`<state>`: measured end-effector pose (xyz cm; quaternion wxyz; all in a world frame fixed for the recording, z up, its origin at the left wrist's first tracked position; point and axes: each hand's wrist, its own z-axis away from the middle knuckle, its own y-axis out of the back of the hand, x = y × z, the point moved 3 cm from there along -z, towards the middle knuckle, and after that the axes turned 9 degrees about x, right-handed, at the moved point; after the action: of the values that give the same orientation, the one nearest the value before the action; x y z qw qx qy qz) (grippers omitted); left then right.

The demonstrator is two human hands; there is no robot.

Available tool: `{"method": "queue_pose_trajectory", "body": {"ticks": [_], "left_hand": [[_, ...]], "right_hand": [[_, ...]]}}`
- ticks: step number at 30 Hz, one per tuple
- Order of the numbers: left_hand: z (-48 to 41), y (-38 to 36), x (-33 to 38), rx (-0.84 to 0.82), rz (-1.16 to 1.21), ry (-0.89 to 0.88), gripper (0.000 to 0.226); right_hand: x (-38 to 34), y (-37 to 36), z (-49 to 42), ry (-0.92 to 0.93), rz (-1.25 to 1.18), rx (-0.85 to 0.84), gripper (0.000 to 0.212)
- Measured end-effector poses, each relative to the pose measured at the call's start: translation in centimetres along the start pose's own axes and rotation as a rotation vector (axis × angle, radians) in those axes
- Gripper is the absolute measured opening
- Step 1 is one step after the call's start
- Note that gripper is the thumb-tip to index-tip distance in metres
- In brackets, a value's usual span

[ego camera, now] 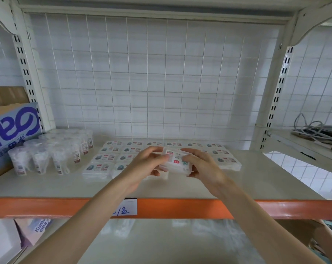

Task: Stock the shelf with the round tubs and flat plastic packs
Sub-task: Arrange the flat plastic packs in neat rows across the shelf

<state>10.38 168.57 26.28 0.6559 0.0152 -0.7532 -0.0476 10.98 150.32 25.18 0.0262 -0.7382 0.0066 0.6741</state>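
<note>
A flat plastic pack (175, 162) with a white label and red mark hangs over the middle of the shelf (47, 185). My left hand (148, 164) grips its left end and my right hand (201, 166) grips its right end. Beneath and behind it, several flat packs (111, 155) lie in rows across the shelf, partly hidden by my hands. At the shelf's left, several clear round tubs (56, 151) with small labels stand upright in a cluster.
A blue-and-white cardboard box (11, 136) stands at the far left. An orange front rail (199, 208) carries a white paper tag (126, 207). Wire mesh backs the shelf. Grey cables (313, 128) lie on the neighbouring shelf to the right. A lower shelf shows below.
</note>
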Motion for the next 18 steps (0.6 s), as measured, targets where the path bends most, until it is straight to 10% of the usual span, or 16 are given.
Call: {"method": "queue_pose_trajectory", "body": {"ticks": [12, 18], "left_hand": [[-0.6, -1.3, -1.2, -0.035, -0.056, 0.015, 0.035], [-1.0, -0.7, -1.3, -0.043, -0.097, 0.008, 0.027]], "right_hand": [[0.7, 0.0, 0.3, -0.011, -0.086, -0.078, 0.043], [-0.1, 1.4, 0.6, 0.32, 0.393, 0.009, 0.074]]}}
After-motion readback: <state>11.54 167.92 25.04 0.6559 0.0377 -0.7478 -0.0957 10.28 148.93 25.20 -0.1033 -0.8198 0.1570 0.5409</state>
